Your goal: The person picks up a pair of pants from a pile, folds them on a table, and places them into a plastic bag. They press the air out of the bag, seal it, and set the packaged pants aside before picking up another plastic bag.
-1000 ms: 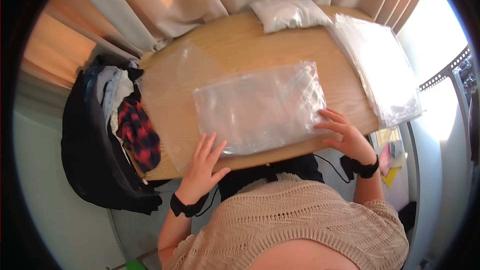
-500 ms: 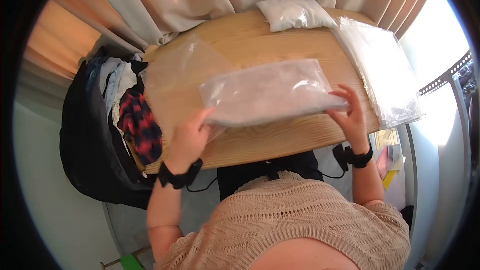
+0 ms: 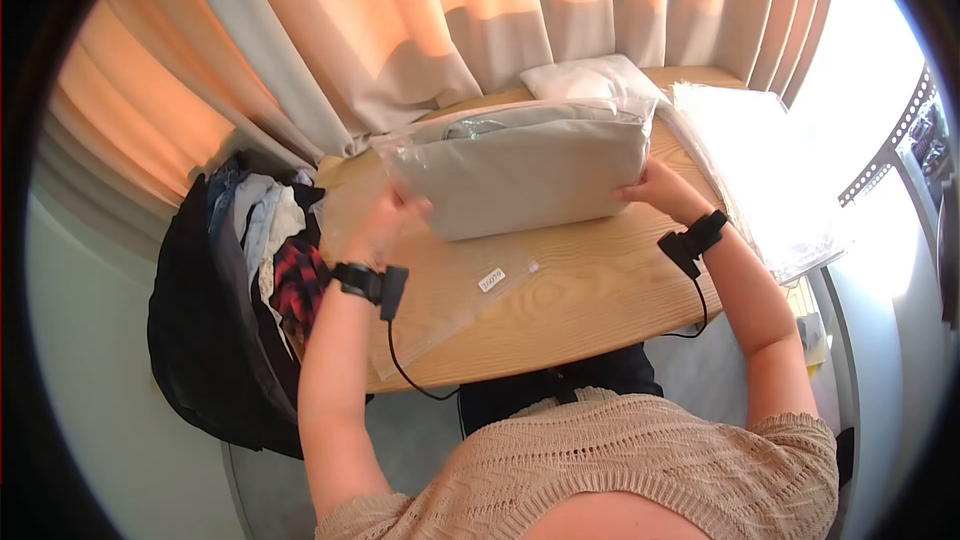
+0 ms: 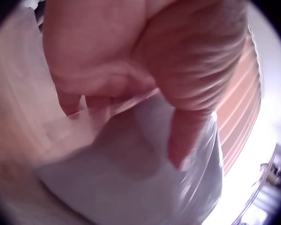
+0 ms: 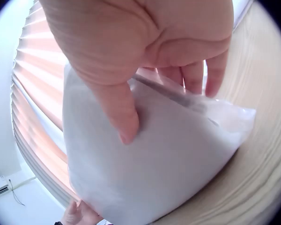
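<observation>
A folded light-grey garment in a clear plastic bag (image 3: 525,178) is tilted up over the table in the head view, its broad grey face toward me. My left hand (image 3: 393,218) grips its left end; in the left wrist view the thumb (image 4: 183,138) lies on the near face, with other fingers behind the film. At the right end my right hand (image 3: 662,192) pinches the bag, its thumb (image 5: 124,117) flat on the grey face in the right wrist view and its fingers behind. Loose film sticks out along the top.
A flat clear bag with a white label (image 3: 492,280) lies on the wooden table (image 3: 600,290) below the package. A stack of clear bags (image 3: 760,175) is at the right, a packed white bundle (image 3: 580,78) at the back. Left stands a black bag (image 3: 215,330) of clothes.
The bagged garment lay flat under my spread hands. Both hands have taken hold of its ends, lifted it away from me and turned it up, which uncovers the labelled bag beneath.
</observation>
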A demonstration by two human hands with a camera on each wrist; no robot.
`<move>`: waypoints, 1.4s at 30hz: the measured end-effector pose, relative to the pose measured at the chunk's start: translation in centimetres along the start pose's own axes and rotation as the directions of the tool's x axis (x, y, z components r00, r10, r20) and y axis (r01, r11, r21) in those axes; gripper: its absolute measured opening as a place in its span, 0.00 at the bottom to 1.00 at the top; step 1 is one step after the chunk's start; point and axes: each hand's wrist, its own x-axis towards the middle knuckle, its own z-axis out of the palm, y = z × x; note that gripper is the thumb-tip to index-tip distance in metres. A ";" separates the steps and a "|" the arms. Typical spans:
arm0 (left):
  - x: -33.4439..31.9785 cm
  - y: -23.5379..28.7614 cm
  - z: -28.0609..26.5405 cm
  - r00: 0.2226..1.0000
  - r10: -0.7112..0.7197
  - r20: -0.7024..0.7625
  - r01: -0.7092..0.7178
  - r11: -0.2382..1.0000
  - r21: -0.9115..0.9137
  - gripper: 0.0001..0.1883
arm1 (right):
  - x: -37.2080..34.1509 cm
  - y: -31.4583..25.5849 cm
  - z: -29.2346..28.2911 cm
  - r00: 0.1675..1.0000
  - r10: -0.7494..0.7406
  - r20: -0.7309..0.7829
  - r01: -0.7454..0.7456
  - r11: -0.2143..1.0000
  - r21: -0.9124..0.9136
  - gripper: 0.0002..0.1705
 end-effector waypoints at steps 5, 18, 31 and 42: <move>-0.2 -2.8 1.6 0.999 0.003 0.034 -0.012 0.961 0.276 0.25 | 0.3 0.9 1.0 0.987 0.096 -0.126 -0.122 0.969 -0.217 0.24; -9.2 -3.7 4.6 0.886 -0.462 -0.038 0.450 0.839 0.306 0.20 | -8.3 1.2 3.9 0.806 0.537 -0.251 -0.472 0.838 0.275 0.28; -6.6 -0.7 7.1 0.726 -0.193 0.660 -0.626 0.210 0.751 0.48 | -6.4 0.3 4.8 0.900 -0.094 0.426 0.436 0.245 -0.866 0.37; -5.8 -1.0 7.7 0.710 -0.265 0.652 -0.566 0.336 0.753 0.48 | -5.4 0.5 5.1 0.904 0.038 0.427 0.385 0.365 -0.848 0.37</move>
